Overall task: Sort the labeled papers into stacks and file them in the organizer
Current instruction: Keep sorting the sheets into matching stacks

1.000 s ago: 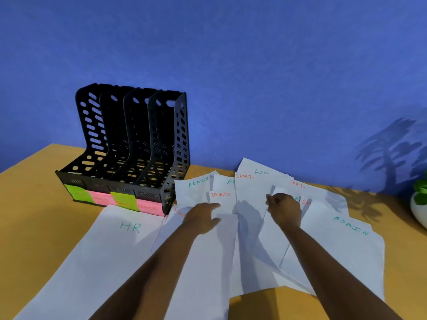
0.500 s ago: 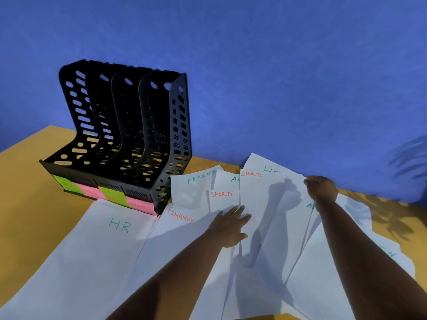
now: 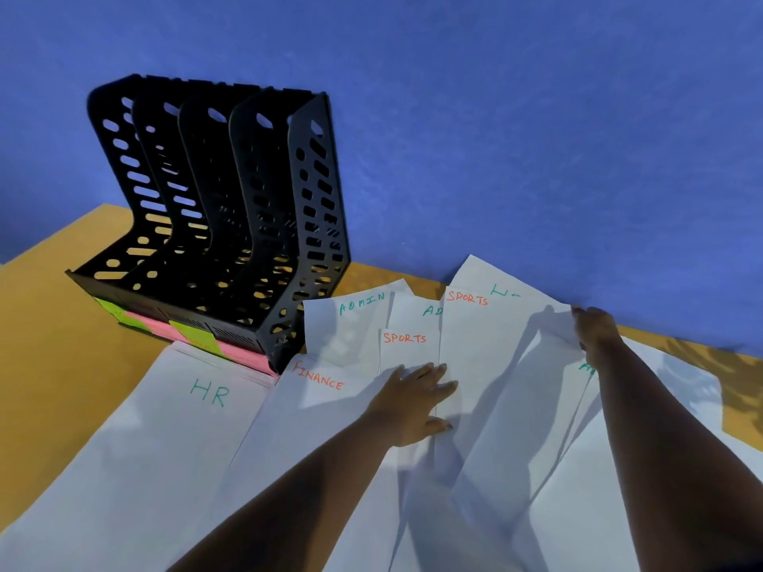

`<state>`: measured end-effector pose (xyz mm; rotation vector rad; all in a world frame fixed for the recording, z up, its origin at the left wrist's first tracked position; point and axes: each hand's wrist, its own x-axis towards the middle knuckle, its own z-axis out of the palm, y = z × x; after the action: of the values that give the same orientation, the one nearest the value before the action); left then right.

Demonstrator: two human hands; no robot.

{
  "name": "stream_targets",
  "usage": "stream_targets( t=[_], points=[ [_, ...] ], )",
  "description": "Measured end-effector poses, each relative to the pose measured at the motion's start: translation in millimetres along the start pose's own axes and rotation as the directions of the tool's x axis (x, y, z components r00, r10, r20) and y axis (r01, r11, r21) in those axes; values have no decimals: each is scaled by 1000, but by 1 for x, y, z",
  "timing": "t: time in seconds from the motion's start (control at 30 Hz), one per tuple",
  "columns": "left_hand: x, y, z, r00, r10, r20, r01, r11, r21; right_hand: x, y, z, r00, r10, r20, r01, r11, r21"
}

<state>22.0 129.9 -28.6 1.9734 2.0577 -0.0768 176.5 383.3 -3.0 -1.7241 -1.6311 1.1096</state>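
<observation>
Beside spread papers (image 3: 487,365), empty black organizer (image 3: 231,225)

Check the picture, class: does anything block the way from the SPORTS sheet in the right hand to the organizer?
Nothing upright does. The right hand grips the SPORTS sheet; only flat papers and the left hand lie between it and the organizer, whose slots look empty.

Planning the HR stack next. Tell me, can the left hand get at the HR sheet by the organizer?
Probably yes: the left hand lies flat on the papers, holding nothing, and the HR sheet lies uncovered to its left.
</observation>
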Motion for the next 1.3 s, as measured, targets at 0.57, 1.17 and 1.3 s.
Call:
stream_targets(
  t=[0.57, 1.17, 1.3],
  points=[
    [-13, -17, -1, 984, 146, -98, -157, 980, -123, 13, -5, 8, 997, 71, 7, -63, 923, -381],
    [-10, -20, 6, 954, 182, -239, -216, 968, -128, 11, -2, 6, 993, 57, -105, -94, 911, -401],
    [-11, -18, 8, 966, 173, -194, -195, 975, -102, -6, -11, 1, 915, -343, -212, 242, 887, -392]
  ],
)
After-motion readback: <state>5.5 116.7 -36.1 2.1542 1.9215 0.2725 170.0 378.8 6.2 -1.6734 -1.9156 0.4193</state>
